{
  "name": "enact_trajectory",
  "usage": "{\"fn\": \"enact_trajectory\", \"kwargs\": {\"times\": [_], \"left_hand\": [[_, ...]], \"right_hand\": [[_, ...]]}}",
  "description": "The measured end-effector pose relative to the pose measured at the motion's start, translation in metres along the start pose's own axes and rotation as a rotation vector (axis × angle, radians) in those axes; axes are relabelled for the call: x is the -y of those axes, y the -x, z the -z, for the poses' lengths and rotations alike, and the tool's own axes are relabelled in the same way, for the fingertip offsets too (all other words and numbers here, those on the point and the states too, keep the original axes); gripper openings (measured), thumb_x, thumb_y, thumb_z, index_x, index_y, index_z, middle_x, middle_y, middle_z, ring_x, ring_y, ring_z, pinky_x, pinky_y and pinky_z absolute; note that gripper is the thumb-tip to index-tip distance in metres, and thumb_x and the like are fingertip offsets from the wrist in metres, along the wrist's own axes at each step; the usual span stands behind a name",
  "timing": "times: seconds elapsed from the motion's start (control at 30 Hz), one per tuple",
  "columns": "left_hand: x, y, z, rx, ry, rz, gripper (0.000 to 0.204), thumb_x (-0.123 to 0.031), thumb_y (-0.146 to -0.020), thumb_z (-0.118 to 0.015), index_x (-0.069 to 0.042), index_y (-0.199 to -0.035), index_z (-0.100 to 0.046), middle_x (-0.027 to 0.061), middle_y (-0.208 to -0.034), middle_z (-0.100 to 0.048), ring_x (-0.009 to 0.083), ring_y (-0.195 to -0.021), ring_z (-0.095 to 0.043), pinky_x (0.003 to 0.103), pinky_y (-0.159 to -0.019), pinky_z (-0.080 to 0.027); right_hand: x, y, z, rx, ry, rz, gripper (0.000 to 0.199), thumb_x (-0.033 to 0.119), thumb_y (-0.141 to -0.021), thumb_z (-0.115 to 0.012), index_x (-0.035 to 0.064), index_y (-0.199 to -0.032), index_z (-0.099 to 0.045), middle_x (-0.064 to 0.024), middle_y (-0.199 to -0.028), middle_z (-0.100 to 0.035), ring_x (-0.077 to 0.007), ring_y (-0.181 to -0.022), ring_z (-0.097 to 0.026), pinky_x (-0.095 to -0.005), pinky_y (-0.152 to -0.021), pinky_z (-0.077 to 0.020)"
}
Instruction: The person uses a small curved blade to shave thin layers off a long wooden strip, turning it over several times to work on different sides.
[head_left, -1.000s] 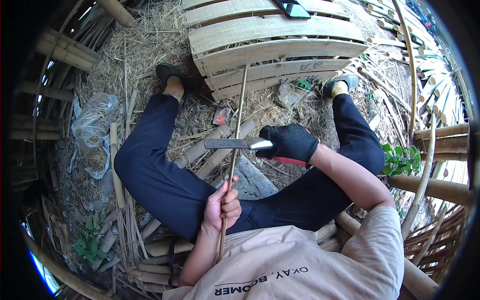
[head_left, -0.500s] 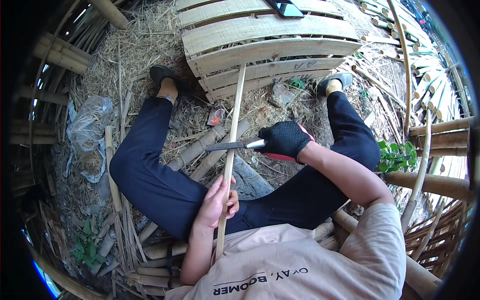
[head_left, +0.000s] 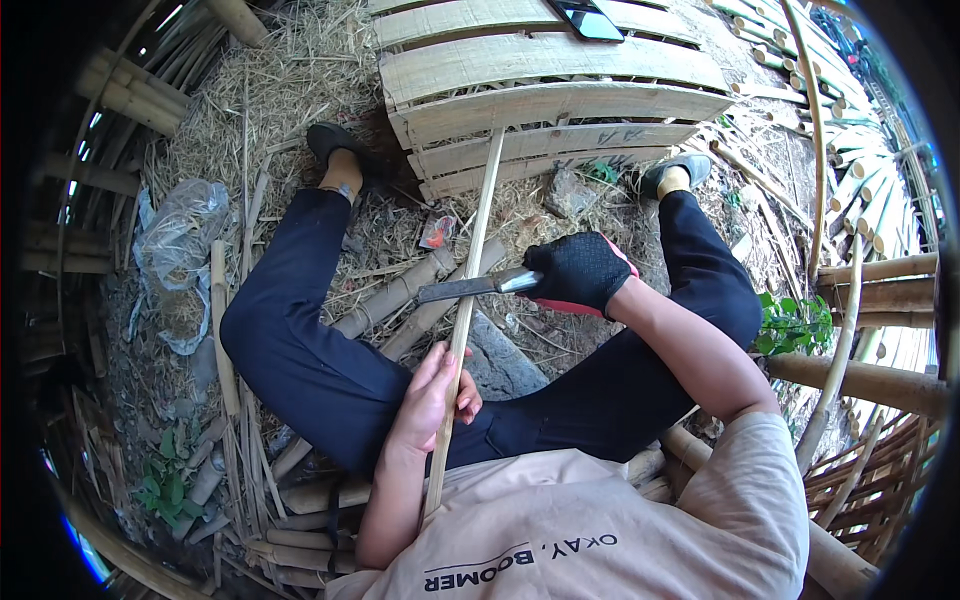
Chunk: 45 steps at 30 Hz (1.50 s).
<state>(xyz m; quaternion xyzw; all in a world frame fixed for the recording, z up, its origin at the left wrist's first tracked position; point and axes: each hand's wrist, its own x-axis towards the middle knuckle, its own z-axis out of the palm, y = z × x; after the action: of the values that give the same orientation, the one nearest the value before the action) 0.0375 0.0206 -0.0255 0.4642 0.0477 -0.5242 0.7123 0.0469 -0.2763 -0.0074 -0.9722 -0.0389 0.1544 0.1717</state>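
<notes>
A long, pale bamboo strip (head_left: 480, 215) runs from my lap up to the side of a wooden crate, where its far end meets the slats. My bare left hand (head_left: 437, 398) wraps round its lower part, close to my belly. In my right hand (head_left: 580, 274), covered by a black and red work glove, is the handle of a knife (head_left: 455, 290). The knife's dark, flat blade lies across the strip, a little beyond my left fingers. Where the strip's near end rests against my shirt, the exact contact is hard to see.
The slatted wooden crate (head_left: 560, 103) stands between my feet, with a phone (head_left: 588, 20) on top. A grey stone (head_left: 503, 358) and bamboo pieces (head_left: 395, 295) lie between my legs. A crumpled plastic bag (head_left: 180, 250) is at left; cut bamboo poles (head_left: 868, 195) are stacked at right.
The knife and my gloved right hand have turned slightly, showing more of the blade's flat side and the glove's red edge. My left hand keeps its hold; the whole view has shifted a little.
</notes>
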Motion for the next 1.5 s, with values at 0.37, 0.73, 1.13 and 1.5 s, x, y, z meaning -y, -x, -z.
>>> {"fn": "enact_trajectory", "kwargs": {"times": [0.37,0.73,1.13,1.5], "left_hand": [[-0.007,0.0,0.014,0.075,0.367,0.175,0.014,-0.022,-0.11,-0.041,-0.014,-0.111,-0.053,-0.0076,-0.067,-0.03,0.0021,-0.054,-0.027,0.017,-0.042,-0.022],[-0.004,0.003,0.016,0.044,0.447,0.189,0.019,-0.026,-0.111,-0.041,-0.015,-0.101,-0.052,-0.0092,-0.063,-0.027,0.001,-0.049,-0.024,0.018,-0.038,-0.019],[0.006,-0.008,0.008,0.07,0.42,0.155,0.023,-0.03,-0.111,-0.04,-0.015,-0.096,-0.049,-0.0091,-0.062,-0.026,0.0015,-0.047,-0.022,0.019,-0.038,-0.019],[0.012,-0.009,-0.003,-0.013,0.261,0.115,0.027,-0.035,-0.112,-0.038,-0.016,-0.097,-0.047,-0.0083,-0.062,-0.024,0.0017,-0.046,-0.02,0.02,-0.038,-0.018]], "right_hand": [[0.03,0.0,0.041,0.053,0.196,0.015,0.039,0.051,-0.081,-0.072,0.0148,-0.095,-0.075,-0.0154,-0.081,-0.073,-0.035,-0.081,-0.073,-0.0458,-0.072,-0.058],[0.05,-0.001,0.044,0.026,0.167,0.059,0.039,0.051,-0.083,-0.072,0.0143,-0.096,-0.073,-0.0161,-0.08,-0.072,-0.0374,-0.078,-0.072,-0.0472,-0.07,-0.0573],[0.041,0.01,0.021,0.031,0.087,-0.074,0.038,0.048,-0.086,-0.07,0.0135,-0.101,-0.072,-0.017,-0.086,-0.073,-0.038,-0.082,-0.072,-0.0479,-0.074,-0.0573],[0.008,-0.005,-0.005,0.105,0.098,-0.113,0.026,0.038,-0.083,-0.069,0.0139,-0.092,-0.073,-0.0168,-0.084,-0.073,-0.039,-0.082,-0.071,-0.0482,-0.076,-0.0572]]}}
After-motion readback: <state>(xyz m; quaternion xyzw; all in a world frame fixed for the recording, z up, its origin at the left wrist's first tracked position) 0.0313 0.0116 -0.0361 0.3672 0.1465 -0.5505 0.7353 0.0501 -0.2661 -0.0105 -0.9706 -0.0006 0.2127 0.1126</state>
